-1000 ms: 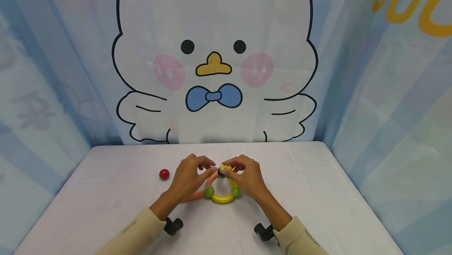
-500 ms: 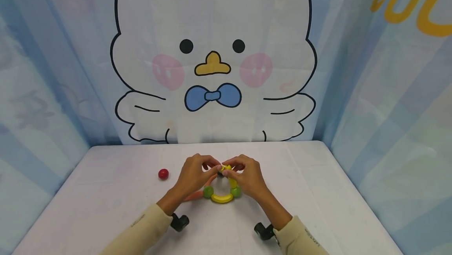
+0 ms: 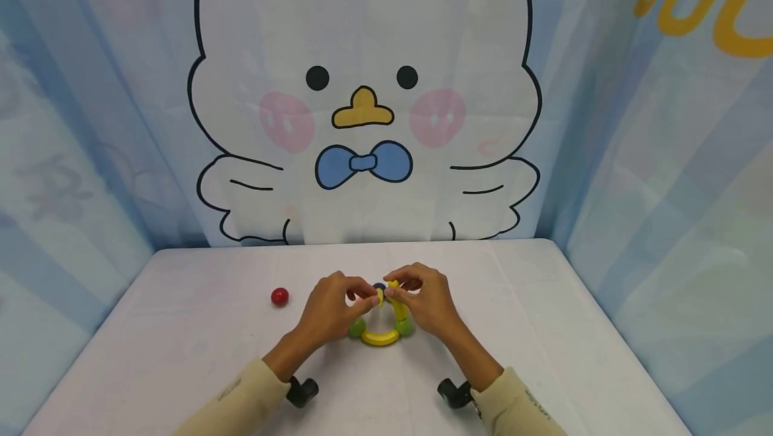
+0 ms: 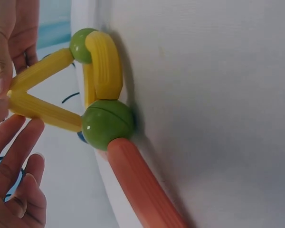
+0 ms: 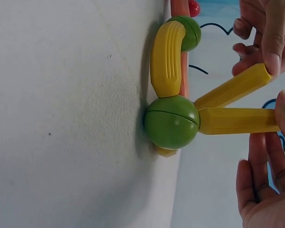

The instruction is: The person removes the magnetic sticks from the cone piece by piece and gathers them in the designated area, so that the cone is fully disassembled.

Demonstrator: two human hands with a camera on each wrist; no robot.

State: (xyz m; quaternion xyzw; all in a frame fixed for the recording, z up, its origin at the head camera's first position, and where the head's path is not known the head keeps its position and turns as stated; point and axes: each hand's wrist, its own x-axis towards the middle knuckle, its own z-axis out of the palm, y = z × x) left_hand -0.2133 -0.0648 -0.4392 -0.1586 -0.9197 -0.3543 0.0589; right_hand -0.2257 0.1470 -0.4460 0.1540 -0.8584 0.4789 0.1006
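White table (image 3: 555, 355); on it stood a ball-and-rod frame (image 3: 380, 339).
Left hand (image 3: 335, 306) and right hand (image 3: 427, 298) each pinched a yellow rod (image 5: 240, 120) near its free end. Rods looked light, stiff, slightly slick; tips seemed the best hold, sparing green ball (image 5: 168, 128) joints.

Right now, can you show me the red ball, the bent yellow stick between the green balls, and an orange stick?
Red ball (image 3: 280, 297): head view, middle of its front.
Bent yellow stick (image 3: 380, 339): head view, middle of its curve.
Orange stick (image 4: 145, 184): left wrist view, partway along its side.
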